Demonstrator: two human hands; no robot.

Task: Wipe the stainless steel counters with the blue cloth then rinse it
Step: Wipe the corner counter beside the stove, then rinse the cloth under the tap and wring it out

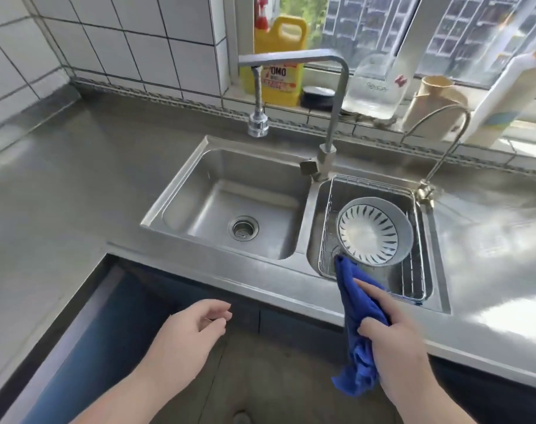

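Observation:
The blue cloth (357, 304) hangs crumpled from my right hand (395, 341), which grips it over the front rim of the stainless steel counter (61, 179), just in front of the right basin. Its top corner reaches the wire basket's edge; its bottom dangles below counter level. My left hand (187, 332) hovers empty in front of the counter edge, fingers loosely curled and apart. The left basin (230, 185) is bare, with its drain showing. The faucet (331, 96) stands between the basins, its spout reaching left; no water runs.
A wire basket (419, 270) in the right basin holds a striped bowl (370, 231). A small second tap (435, 154) stands at the right. The windowsill carries a yellow detergent jug (279, 56), a clear jug (373, 87), a beige cup (429, 99) and a white bottle (511, 90).

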